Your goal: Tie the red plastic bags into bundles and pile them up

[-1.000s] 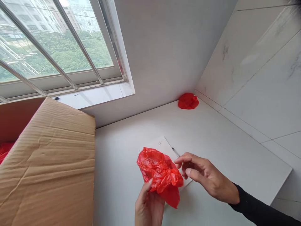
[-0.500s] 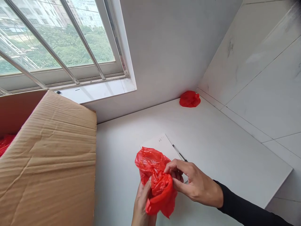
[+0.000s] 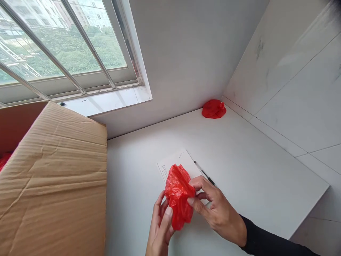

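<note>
Red plastic bag point(image 3: 179, 199), held up over the paper point(image 3: 176, 160).
Its film looks light, soft and slippery, best gripped by gathered folds; the left hand point(image 3: 161, 227) cups it, the right hand point(image 3: 220, 209) pinches its edge, though any contents are hard to tell. Beneath the paper lies a white tabletop point(image 3: 239, 153); a pen point(image 3: 204, 173) sits just right of the paper, a barred window point(image 3: 71, 46) beyond.

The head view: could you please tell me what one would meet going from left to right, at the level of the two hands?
Cardboard box → left hand → crumpled red bag → right hand → black sleeve.
</note>
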A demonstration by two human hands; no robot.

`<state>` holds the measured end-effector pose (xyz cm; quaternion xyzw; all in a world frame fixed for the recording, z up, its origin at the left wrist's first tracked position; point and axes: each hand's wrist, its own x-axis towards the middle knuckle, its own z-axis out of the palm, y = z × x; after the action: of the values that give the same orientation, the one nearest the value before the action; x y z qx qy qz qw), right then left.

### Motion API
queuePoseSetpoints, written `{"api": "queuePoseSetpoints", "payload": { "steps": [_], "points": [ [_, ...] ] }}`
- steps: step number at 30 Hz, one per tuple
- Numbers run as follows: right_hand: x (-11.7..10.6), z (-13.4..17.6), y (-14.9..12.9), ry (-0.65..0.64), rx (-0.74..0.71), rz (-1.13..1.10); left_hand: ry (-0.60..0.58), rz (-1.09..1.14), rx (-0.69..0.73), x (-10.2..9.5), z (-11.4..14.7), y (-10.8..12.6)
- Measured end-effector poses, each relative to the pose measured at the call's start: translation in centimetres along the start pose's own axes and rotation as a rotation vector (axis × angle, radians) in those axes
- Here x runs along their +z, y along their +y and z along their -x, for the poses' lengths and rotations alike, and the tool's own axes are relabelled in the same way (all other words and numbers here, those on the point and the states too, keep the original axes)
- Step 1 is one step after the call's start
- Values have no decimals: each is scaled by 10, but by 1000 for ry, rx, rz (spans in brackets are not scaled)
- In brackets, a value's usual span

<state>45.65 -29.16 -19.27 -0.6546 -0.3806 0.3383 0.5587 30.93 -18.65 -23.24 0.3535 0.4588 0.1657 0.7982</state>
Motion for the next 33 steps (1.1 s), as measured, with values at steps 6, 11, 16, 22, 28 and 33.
{"api": "queuePoseSetpoints", "payload": {
  "steps": [6, 11, 16, 22, 28, 33],
  "points": [
    [-3, 6, 4, -72, 108, -38, -1, -48, 61, 1, 7, 0],
    [-26, -8, 21, 137, 330, -93, -60, -67, 54, -2, 9, 6],
    [-23, -9, 24, -90, 566, -401, -77, -43, 23, -4, 12, 3],
    [-15, -11, 19, -65, 415, -603, -109, 42, 27, -6, 9, 7],
    [-14, -15, 10, 9, 408, -610, -116, 206, -52, -16, 8, 0],
    [2, 11, 14, 2, 557, -527, -248, 347, 35, -4, 34, -16]
  ]
}}
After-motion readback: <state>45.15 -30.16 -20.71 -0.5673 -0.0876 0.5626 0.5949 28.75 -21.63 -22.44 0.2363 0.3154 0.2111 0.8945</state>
